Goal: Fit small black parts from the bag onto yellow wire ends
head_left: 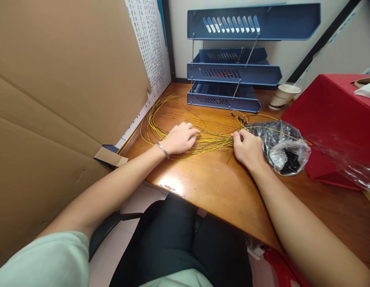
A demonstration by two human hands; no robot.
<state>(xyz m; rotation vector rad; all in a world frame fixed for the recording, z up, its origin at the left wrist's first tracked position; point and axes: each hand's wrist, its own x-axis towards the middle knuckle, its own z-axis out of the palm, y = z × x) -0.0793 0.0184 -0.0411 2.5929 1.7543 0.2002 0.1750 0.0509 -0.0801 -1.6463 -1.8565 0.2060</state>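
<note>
A bundle of thin yellow and dark wires (213, 142) stretches across the wooden table and curves back in a loop at the left. My left hand (181, 138), with a silver bracelet at the wrist, rests on the bundle, its thumb and index finger apart. At the bundle's right end my right hand (247, 146) is closed, pinching wires between thumb and fingertips. Small black connectors (241, 120) cluster just beyond those fingers. A clear plastic bag (288, 155) with small black pieces in it lies right beside my right hand.
Behind the wires stands a blue tiered file tray (232, 73). A paper cup (283, 96) and a red box (328, 131) are at the right. Tall cardboard (68, 71) walls the left side. The table's front edge runs close to my lap.
</note>
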